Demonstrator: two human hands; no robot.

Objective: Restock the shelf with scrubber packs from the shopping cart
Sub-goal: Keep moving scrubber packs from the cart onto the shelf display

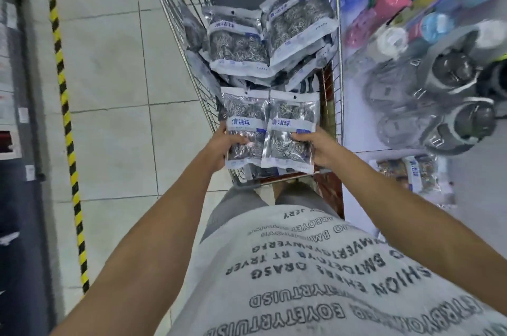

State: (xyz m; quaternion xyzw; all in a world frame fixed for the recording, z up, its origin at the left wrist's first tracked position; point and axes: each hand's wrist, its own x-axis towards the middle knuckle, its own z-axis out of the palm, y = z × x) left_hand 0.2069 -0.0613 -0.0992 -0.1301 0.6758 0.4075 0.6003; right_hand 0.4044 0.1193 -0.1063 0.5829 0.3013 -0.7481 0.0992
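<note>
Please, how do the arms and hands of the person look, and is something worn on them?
Both forearms are bare to the frame edge; no sleeve, glove, watch or ring is visible on the left hand or the right hand. The person wears a light grey T-shirt with dark printed lettering.

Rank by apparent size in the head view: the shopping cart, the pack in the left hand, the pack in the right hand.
1. shopping cart, clearly largest.
2. Tied: left-hand pack and right-hand pack look alike, side by side; I won't rank them.
</note>
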